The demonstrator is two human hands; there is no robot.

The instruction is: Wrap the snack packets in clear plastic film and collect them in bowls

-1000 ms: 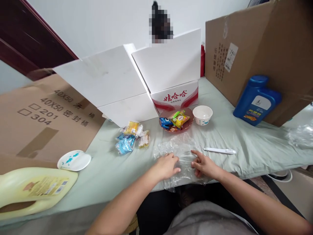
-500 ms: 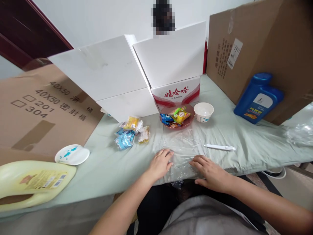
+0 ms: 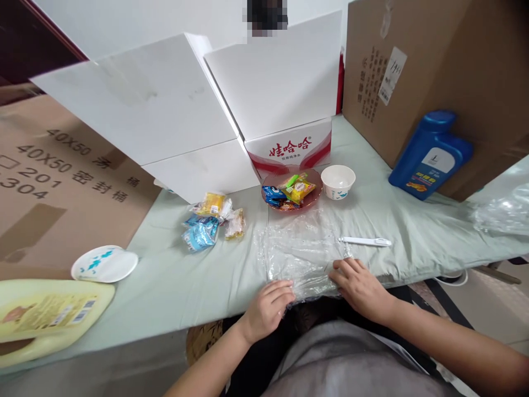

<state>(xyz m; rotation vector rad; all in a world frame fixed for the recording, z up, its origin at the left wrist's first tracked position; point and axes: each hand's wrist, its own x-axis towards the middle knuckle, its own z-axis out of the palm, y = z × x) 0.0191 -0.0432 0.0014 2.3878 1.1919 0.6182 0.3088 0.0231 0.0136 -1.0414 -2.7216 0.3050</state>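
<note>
A clear plastic bag (image 3: 297,253) lies flat and crinkled on the green cloth in front of me. My left hand (image 3: 268,309) is at its near left corner by the table edge, fingers bent round the plastic. On the bag's right side, my right hand (image 3: 360,286) has its fingers curled and pressed together on the film. Just beyond the right hand lies a white box cutter (image 3: 366,241). Past the bag stands a reddish glass plate (image 3: 308,204) with wrapped snacks (image 3: 300,190), and a white paper bowl (image 3: 338,183) beside it.
Several snack packets (image 3: 212,220) are piled left of the bag. A tipped paper bowl (image 3: 97,264) and a yellow jug (image 3: 53,314) lie further left. White boxes (image 3: 273,82) line the back. A blue bottle (image 3: 432,157) leans against a large carton (image 3: 372,71) at right.
My left hand has moved nearer to the table edge and its fingers have closed on the plastic. My right hand has shifted slightly right, its fingers more curled. The view has tilted a little.
</note>
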